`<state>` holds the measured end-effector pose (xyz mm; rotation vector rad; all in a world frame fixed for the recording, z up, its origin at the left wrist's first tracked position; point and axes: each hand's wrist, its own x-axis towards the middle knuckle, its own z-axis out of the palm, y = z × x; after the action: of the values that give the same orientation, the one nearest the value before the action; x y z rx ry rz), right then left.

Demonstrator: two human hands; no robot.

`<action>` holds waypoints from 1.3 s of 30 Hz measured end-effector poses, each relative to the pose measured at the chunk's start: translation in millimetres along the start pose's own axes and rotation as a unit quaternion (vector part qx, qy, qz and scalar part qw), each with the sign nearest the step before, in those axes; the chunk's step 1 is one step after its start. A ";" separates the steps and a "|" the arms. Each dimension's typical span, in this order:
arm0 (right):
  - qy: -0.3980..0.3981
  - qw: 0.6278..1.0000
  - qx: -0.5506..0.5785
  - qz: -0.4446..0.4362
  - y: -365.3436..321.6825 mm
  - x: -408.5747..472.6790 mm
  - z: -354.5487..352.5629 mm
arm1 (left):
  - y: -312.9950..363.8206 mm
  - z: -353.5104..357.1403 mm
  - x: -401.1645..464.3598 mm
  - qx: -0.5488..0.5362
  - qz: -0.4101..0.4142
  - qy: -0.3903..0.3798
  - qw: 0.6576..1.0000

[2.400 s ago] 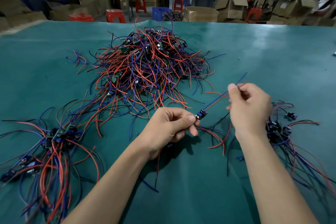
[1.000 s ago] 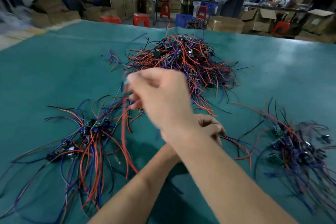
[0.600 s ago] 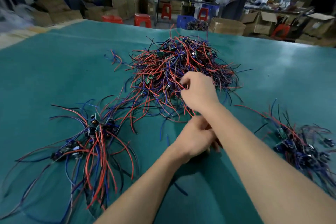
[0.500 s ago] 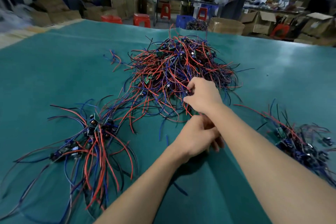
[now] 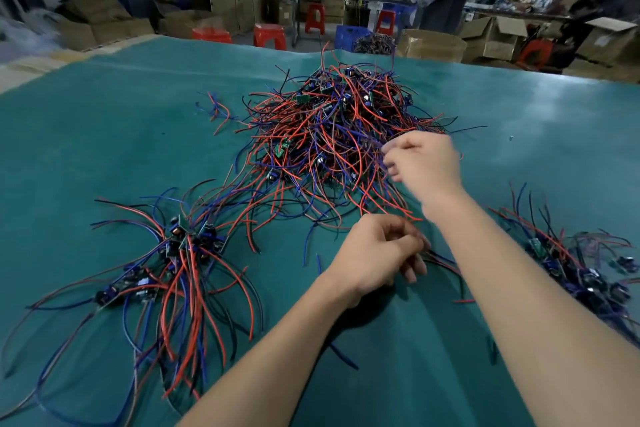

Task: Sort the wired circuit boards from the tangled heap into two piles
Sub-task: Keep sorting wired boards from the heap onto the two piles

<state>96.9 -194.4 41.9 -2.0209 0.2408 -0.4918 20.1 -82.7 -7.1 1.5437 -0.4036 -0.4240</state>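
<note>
On the green desk (image 5: 104, 121) a tangled heap (image 5: 332, 135) of wired boards sits between a left pile (image 5: 173, 263) and a right pile (image 5: 581, 270). The right hand (image 5: 426, 166) pinches wires at the heap's edge; the left hand (image 5: 377, 253) grips wires below it.

Your table cover (image 5: 104, 135): teal. Tangled heap (image 5: 332, 135): red, blue and black wires, small green boards. Left pile (image 5: 180, 253): same wire colours. Stools (image 5: 270, 35) behind: red.

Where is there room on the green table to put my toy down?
Bare green table lies left of the big heap, and right of it beyond the right pile. It's crowded around the hands and the left pile.
</note>
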 end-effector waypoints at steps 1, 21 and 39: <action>0.011 0.999 0.050 0.007 -1.8 -1.1 -9.5 | -0.2 0.3 0.4 -0.003 -0.002 0.003 1.000; -0.356 0.930 0.082 0.046 22.6 -100.3 -61.9 | -0.1 -8.4 6.7 -0.208 0.013 0.133 0.969; 0.017 0.946 0.310 0.091 36.7 -80.1 -63.5 | -6.1 2.9 2.8 -0.052 0.041 0.082 0.994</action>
<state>-1.5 -232.9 17.0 -1.3619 0.2531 -0.4207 21.1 -86.5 -13.3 1.4426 -0.3116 -0.2487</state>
